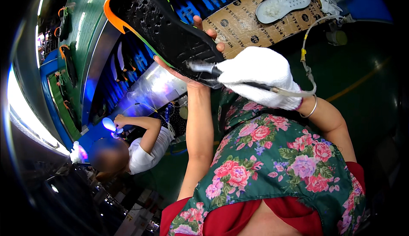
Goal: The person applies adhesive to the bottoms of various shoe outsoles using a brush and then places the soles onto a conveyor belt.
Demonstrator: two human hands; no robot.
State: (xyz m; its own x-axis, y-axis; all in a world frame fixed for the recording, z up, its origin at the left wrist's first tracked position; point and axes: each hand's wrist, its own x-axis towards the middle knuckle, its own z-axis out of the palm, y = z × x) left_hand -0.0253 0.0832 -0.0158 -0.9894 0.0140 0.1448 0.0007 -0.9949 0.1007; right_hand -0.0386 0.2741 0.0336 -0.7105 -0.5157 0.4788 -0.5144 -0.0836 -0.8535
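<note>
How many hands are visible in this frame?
3: the left hand holding the black sole, the gloved right hand holding a brush, and a co-worker's hand at left. The co-worker's other hand may be hidden.

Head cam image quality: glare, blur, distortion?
Head view: fisheye bends the light strip at left, its rim black; glare on the metal panel; white glove nearly washed out; brush looks smeared; co-worker's head blurred out.

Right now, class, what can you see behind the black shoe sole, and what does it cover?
The left hand holds the sole: thumb along one edge, fingertips past the other. The palm and the sole's far face are hidden.
</note>
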